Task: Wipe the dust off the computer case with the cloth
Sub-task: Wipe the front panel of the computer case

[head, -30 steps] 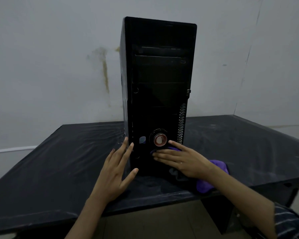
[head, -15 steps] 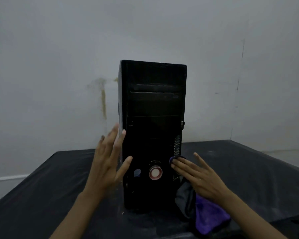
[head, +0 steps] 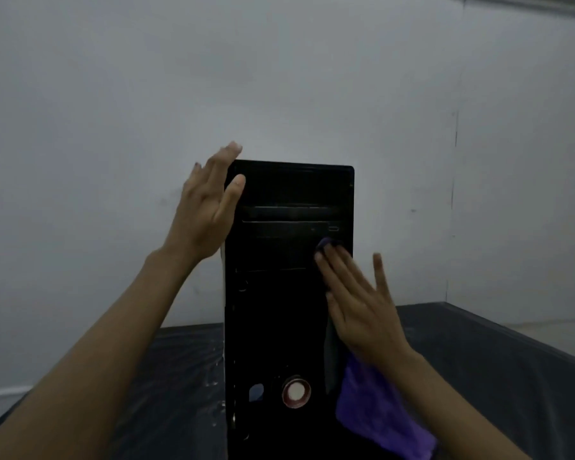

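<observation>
A tall black computer case (head: 279, 310) stands upright on a dark table, its front panel facing me, with a round red and white button near the bottom. My right hand (head: 356, 300) lies flat with straight fingers on the right side of the front panel, pressing a purple cloth (head: 379, 416) against it. The cloth hangs down below my wrist, and a small fold of it peeks out above my fingertips. My left hand (head: 210, 207) is held flat against the case's upper left edge, fingers straight, thumb on the front corner.
The table (head: 495, 353) has a dark, dusty, wrinkled covering and stretches to both sides of the case. A pale wall (head: 279, 78) rises close behind it, and a wall corner shows at the right.
Both hands have risen from near the bottom of the front panel to its upper half, the right one dragging the cloth upward. The camera has tilted up.
</observation>
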